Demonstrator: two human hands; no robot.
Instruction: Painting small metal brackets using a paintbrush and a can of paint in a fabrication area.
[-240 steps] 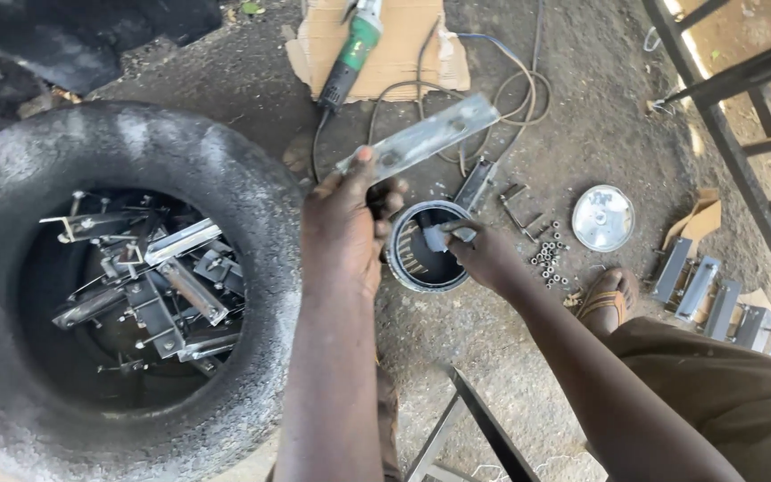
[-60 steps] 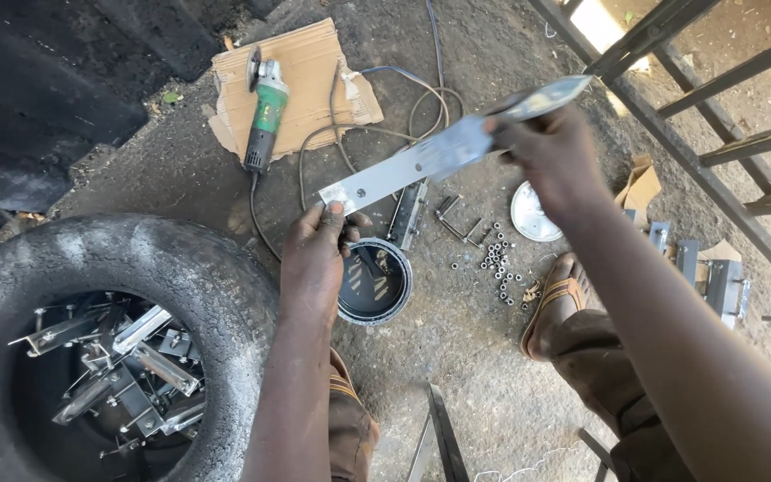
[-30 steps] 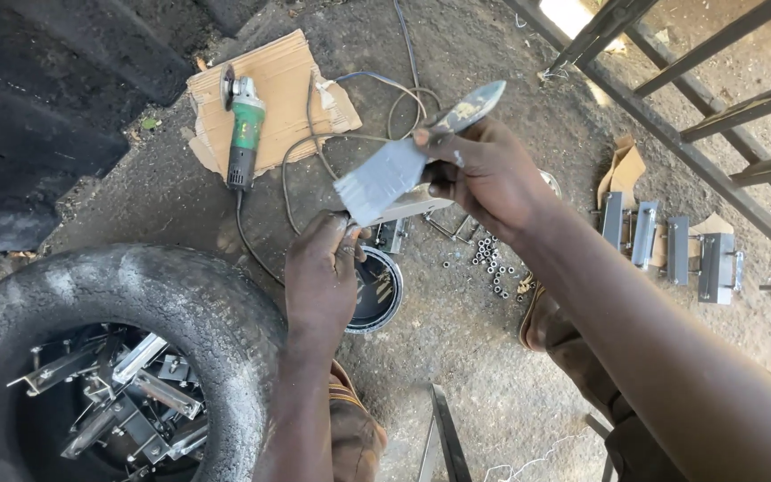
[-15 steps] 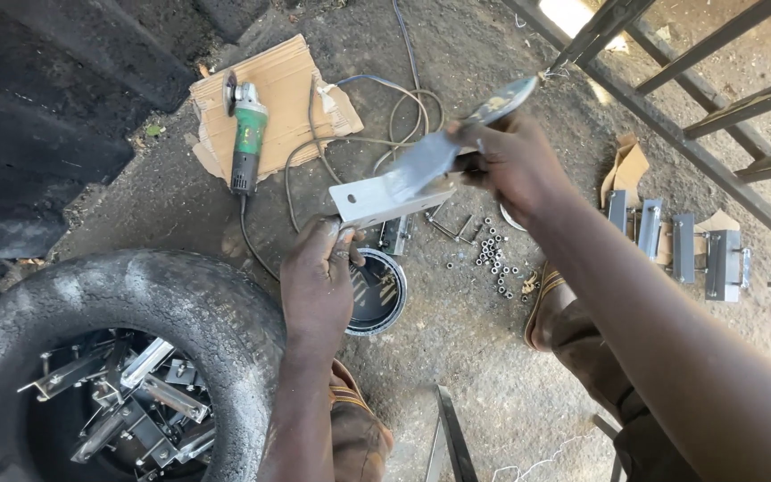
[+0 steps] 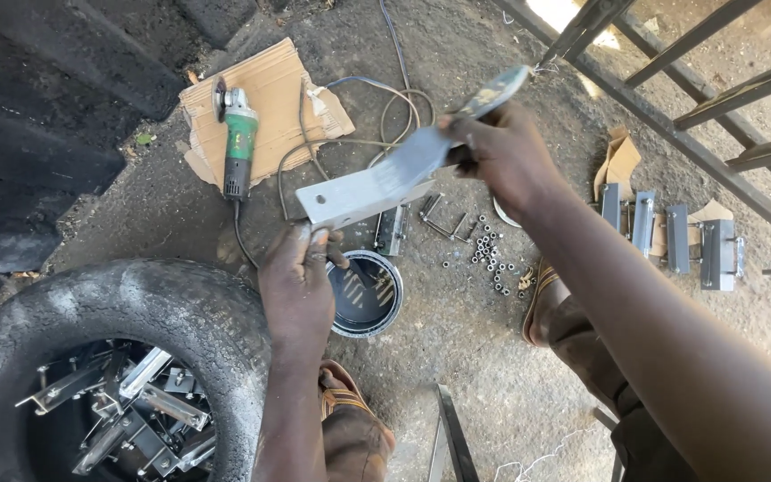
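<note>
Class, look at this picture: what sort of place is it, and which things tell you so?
Probably an open-air metalworking yard: an angle grinder on cardboard, loose nuts on bare ground, metal brackets piled in a tyre.

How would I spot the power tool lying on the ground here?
Start at the big black tyre at lower left and look up past it to the torn sheet of brown cardboard on the dirt. The angle grinder lies on it: the only green-bodied thing around, with a disc at its far end and a cable trailing off.

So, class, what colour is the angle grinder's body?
Green, on the angle grinder; head view.
</note>
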